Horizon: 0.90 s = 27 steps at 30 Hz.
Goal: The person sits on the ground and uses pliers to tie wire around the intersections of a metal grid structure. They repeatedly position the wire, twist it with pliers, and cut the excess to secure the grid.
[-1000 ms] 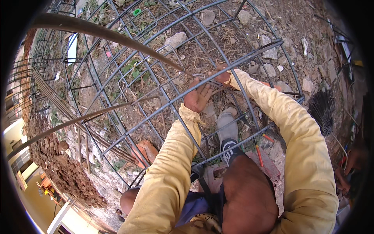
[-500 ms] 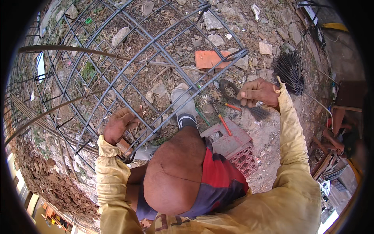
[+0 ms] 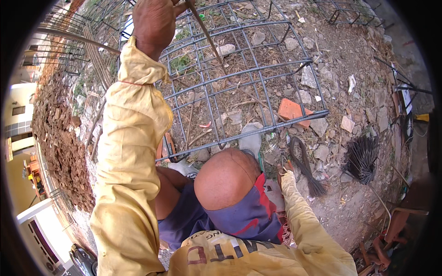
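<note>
My left hand [image 3: 154, 23] is raised at the top of the view, shut on a thin steel rod [image 3: 207, 39] that slants down onto a grey rebar mesh cage [image 3: 258, 69] lying on stony ground. My right hand [image 3: 282, 168] is low beside my bare knee [image 3: 225, 179], mostly hidden by it. It lies at the looped end of a dark bundle of tie wire [image 3: 305, 168]; its fingers do not show. Both arms wear yellow sleeves. My grey shoe [image 3: 251, 140] rests at the mesh's near edge.
An orange brick piece [image 3: 292, 110] lies at the cage's right corner among loose stones. A fanned bundle of dark wires [image 3: 361, 156] sits further right. A heap of reddish rubble [image 3: 60, 138] runs along the left, and more rebar frames [image 3: 345, 11] stand at the top right.
My left hand has lifted from low on the mesh to the top of the view, gripping the rod. My right hand has dropped from the wire bundle's height to beside my knee.
</note>
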Motion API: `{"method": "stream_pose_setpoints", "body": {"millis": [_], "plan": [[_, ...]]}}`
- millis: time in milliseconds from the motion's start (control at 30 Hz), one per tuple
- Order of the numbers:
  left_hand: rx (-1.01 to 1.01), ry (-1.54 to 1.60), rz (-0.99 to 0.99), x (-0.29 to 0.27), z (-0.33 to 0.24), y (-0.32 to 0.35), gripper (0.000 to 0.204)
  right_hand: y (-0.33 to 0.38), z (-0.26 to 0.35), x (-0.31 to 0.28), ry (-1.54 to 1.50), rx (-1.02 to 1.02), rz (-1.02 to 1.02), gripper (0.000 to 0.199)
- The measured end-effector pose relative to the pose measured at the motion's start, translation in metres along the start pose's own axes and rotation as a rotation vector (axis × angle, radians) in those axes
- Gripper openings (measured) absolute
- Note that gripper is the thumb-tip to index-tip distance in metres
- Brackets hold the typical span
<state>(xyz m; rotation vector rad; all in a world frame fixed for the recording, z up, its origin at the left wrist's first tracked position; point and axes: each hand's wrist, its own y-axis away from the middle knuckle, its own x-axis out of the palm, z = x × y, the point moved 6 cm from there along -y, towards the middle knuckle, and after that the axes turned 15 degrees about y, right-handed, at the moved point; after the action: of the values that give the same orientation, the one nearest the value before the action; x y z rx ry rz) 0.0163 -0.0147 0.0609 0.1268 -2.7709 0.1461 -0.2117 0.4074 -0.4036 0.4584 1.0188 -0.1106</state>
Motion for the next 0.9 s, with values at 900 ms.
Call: {"method": "stream_pose_setpoints", "body": {"millis": [900], "plan": [[-0.149,-0.009,0.560,-0.048,0.072,-0.029,0.064,-0.148,0.302,-0.257,-0.151,-0.049,0.765,0.028]]}}
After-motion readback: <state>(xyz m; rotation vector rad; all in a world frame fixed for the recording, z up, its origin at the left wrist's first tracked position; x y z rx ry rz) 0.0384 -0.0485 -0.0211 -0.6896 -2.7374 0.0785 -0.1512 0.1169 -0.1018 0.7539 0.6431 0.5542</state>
